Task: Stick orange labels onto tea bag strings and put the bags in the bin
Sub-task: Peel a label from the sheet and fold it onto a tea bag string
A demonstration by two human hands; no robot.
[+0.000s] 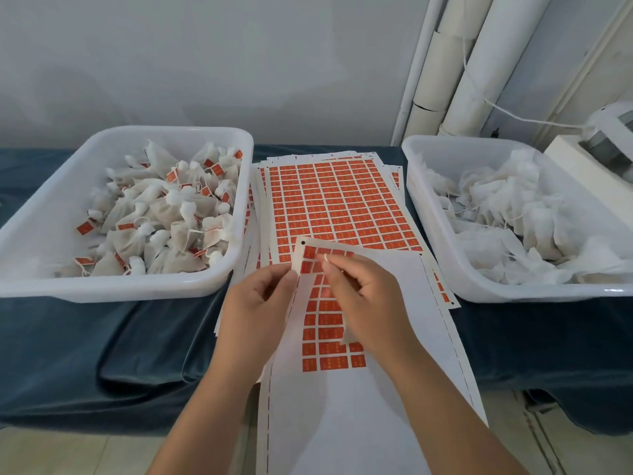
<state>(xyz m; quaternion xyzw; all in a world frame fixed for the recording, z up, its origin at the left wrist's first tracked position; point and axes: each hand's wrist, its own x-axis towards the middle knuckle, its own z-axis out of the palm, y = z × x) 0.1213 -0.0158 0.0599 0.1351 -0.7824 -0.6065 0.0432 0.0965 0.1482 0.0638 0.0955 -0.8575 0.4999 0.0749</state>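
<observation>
Both hands are up over the front edge of the bench point(102, 337), at its middle, working one sheet point(394, 320). The left hand point(260, 303) pinches the sheet's left edge near the top corner, thumb and fingers pressed together on the paper, and that corner curls up off the pile. The right hand point(366, 296) is curled, fingertips down on the top rows of orange labels point(325, 323). A pale bag point(346, 334) pokes out from under its palm, clamped in the curled fingers. Whether a label is lifted under those fingertips, I cannot tell.

The sheet is mostly bare white. Only a narrow block of labels is left on it, down its left side, and its lower end hangs past the bench's front edge toward the person. Under it, running to the back edge, lies the stack point(335, 200) of full sheets, the top one a solid grid of orange.

On the left side of the bench sits a white bin point(113, 287), touching the stack, heaped with labelled bags point(164, 214), orange tags showing on their strings. On the right side sits a second bin point(479, 289), just beside the stack, holding plain bags point(513, 207) in a loose white heap. At the back right corner, behind that bin, a white machine point(589, 149) stands. White pipes point(479, 63) run up the wall behind.
</observation>
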